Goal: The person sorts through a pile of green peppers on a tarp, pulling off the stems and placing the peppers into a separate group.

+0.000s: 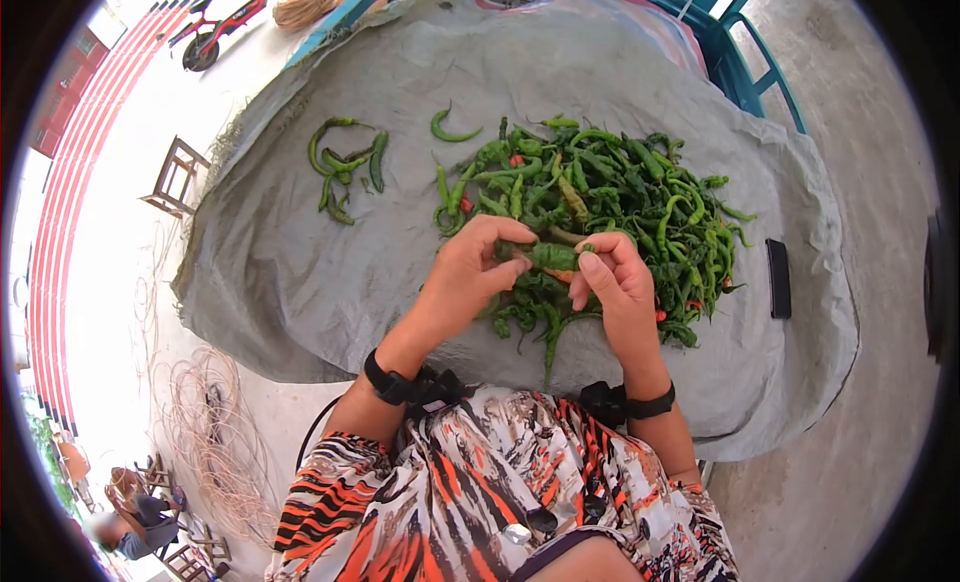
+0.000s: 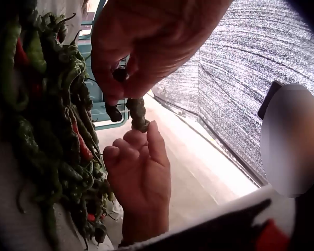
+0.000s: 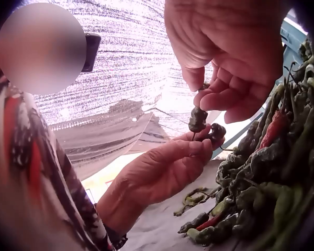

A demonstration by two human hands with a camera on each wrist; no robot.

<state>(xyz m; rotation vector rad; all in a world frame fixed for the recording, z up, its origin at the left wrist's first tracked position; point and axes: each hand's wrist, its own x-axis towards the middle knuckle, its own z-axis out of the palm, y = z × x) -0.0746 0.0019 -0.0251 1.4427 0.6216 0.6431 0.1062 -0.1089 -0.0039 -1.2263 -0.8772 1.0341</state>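
Observation:
A wrinkled green pepper (image 1: pixel 555 256) lies crosswise between my two hands, over the near edge of a pepper heap. My left hand (image 1: pixel 468 272) grips one end with thumb and curled fingers. At least one more dark green pepper (image 3: pixel 216 132) shows in that hand's grasp, partly hidden by the fingers. My right hand (image 1: pixel 622 278) pinches the stem end between thumb and fingertips, seen from close by in the right wrist view. Below and beyond the hands spreads the heap of green peppers (image 1: pixel 610 187), with a few red ones (image 3: pixel 275 129) among them.
A grey sheet (image 1: pixel 280 272) lies under the peppers. Left on it is a small group of peppers (image 1: pixel 345 167), with a single curved pepper (image 1: pixel 455 132) between group and heap. A black phone (image 1: pixel 779 279) lies at the right. A blue frame (image 1: pixel 765 72) stands behind.

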